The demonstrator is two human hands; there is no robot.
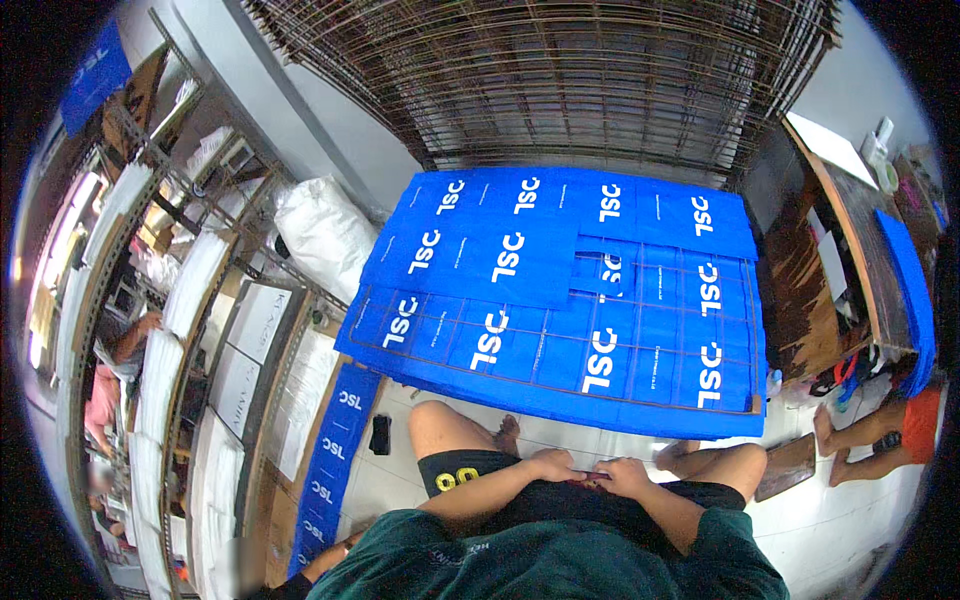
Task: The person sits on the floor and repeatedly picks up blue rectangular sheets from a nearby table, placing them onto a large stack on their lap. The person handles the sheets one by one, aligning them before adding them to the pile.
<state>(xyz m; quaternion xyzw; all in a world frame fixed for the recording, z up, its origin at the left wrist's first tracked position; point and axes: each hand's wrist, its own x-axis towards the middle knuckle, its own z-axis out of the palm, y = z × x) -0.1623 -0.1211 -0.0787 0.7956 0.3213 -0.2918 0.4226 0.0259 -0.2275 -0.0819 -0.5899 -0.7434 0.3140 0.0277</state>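
Observation:
Both hands are close together over my lap, the fingers of each closed. Between my left hand (550, 466) and my right hand (625, 477) runs a thin dark reddish thing (590, 476), too small to name; each hand grips an end of it. In front of my knees is a low platform covered with blue printed fabric sheets (470, 262). Over its front and right part lies a thin wire grid (545, 325), partly under a blue sheet. A smaller patch of printed blue (612, 272) shows in a gap right of the middle. Neither hand touches the platform.
A stack of rusty wire racks (600, 70) stands behind the platform. Metal shelves with white stacks (165, 375) line the left. A phone-like black thing (380, 435) and a blue printed strip (335, 450) lie left. Right are a wooden cabinet (850, 230) and another person's legs (865, 445).

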